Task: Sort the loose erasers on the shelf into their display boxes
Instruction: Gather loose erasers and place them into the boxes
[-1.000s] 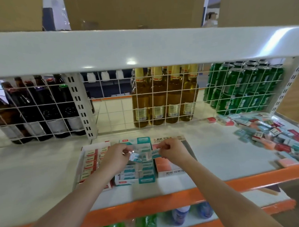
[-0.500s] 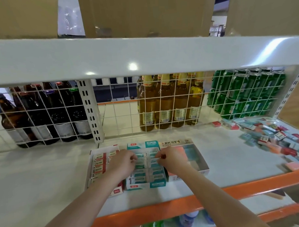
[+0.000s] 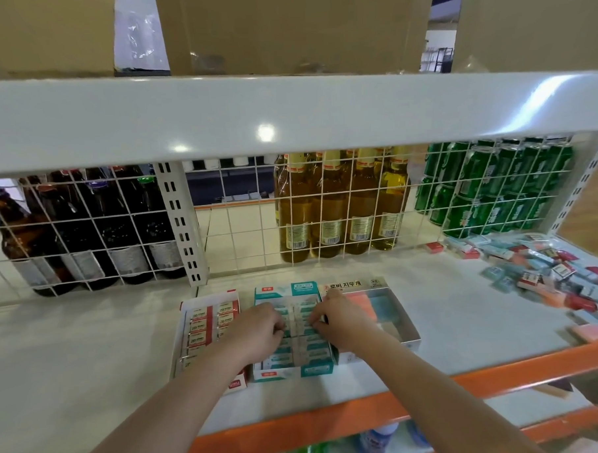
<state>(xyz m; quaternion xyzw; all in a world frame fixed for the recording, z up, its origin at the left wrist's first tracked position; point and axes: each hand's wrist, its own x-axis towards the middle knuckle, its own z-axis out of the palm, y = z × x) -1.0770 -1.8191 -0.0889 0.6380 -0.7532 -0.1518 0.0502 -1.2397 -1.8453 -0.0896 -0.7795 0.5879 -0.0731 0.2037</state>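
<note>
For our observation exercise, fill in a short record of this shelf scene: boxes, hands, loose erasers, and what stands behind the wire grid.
boxes: red box, teal box, third box, side by side near the shelf's front
hands: left hand and right hand both over the teal box, fingers curled at its erasers
loose erasers: pile at far right
behind grid: dark bottles, amber bottles, green cans

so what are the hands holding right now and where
Both the left hand and right hand have fingers curled down into the teal display box, seemingly on teal erasers; the exact grip is hidden.
</note>
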